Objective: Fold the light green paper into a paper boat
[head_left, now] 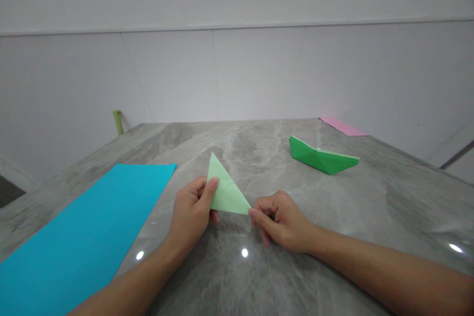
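Observation:
A pale green piece of folded paper [228,193], triangular in outline, is held up over the table between both hands. My left hand [194,205] pinches its left edge, thumb on the near face and the other fingers behind. With thumb and forefinger, my right hand [279,219] grips the pointed lower right corner. The paper's third point sticks up free at the top. Beyond my right hand, apart from it, a darker green folded paper boat [324,156] rests on the table.
A large blue sheet [89,232] lies on the grey marbled table [240,148] to the left. At the far right edge lies a pink sheet [344,126]. A light green upright object [118,122] stands past the far left edge, before the white wall [259,74].

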Demonstrator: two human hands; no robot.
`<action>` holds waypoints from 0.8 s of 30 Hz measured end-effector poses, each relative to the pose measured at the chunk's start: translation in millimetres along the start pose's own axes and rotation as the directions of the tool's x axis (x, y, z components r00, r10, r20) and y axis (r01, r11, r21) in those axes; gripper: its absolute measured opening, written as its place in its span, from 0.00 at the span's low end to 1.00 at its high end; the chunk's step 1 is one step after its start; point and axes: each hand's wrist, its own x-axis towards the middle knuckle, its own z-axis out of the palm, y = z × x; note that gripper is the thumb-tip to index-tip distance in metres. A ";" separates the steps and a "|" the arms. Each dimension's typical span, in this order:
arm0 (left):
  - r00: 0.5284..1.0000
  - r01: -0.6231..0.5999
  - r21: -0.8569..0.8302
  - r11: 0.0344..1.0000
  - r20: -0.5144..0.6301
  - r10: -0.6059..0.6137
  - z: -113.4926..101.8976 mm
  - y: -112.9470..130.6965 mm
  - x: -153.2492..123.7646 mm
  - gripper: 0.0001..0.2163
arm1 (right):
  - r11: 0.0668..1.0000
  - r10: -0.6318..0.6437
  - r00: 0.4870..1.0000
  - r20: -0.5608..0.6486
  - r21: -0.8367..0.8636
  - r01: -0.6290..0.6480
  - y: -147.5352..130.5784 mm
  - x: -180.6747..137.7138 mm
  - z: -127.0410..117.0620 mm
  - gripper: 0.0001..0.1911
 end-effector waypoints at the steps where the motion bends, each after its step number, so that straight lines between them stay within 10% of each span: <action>1: 1.000 0.004 -0.004 1.000 0.014 -0.004 0.6 -0.3 0.3 0.19 | 1.000 -0.002 1.000 0.009 0.006 0.002 0.8 -0.3 -0.5 0.16; 14: 0.915 -0.089 0.054 0.995 0.400 0.060 11.8 -7.7 -8.6 0.19 | 0.980 -0.013 0.948 0.319 0.192 -0.052 1.8 3.8 -3.9 0.24; 24: 0.992 -0.123 0.362 0.924 0.035 0.119 43.8 19.0 -1.0 0.23 | 0.997 0.035 0.916 0.400 0.050 -0.060 -1.6 7.3 0.7 0.21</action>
